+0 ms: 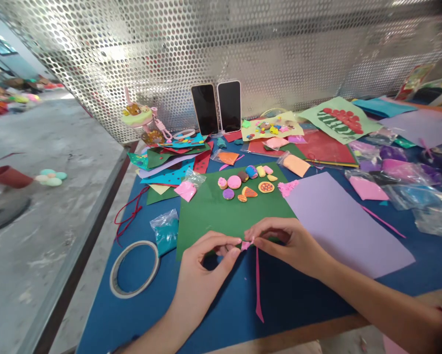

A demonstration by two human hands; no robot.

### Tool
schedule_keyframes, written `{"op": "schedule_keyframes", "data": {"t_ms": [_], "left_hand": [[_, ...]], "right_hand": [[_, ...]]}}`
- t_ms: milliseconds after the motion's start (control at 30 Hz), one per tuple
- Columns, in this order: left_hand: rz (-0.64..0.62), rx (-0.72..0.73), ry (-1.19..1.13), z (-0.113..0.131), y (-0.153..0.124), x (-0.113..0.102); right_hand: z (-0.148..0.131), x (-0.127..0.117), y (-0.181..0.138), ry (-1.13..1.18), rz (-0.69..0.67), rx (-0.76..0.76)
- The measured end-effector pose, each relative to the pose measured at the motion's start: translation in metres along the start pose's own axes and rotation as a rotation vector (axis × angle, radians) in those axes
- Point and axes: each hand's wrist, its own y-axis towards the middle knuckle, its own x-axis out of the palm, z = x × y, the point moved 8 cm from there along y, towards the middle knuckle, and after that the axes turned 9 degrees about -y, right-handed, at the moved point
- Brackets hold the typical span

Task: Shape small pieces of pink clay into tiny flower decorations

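Note:
Between my two hands, over the front edge of the green sheet (206, 216), is a small pink scrap (245, 245). My left hand (209, 265) pinches its left side between thumb and fingertips. The thumb and fingers of my right hand (283, 241) are closed on its right side. Whether the scrap is paper or clay I cannot tell. A narrow pink strip (258, 290) runs down from below my right fingertips across the blue tabletop; whether it joins the scrap is hidden. Small food-shaped pieces, among them a pizza (266, 187) and a pink disc (234, 182), lie on the green sheet.
A tape roll (115, 275) and a bag of teal clay (166, 233) lie left. A purple sheet (339, 221) with pink crumbly stuff (288, 188) on its corner lies right. Two phones (230, 108) lean on the perforated metal panel (162, 54). Clay bags (368, 188) crowd the right.

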Motion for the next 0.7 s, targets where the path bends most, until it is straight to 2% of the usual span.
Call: {"op": "schedule_keyframes", "data": {"t_ms": [367,700], "left_hand": [[-0.03,0.039,-0.15,0.007,-0.007,0.007],[0.028,0.07,-0.153,0.008,-0.011,0.004]], "right_hand": [[-0.008,-0.002,-0.004,-0.055,0.127,-0.052],[-0.014,0.003,-0.006,-0.182,0.135,-0.088]]}}
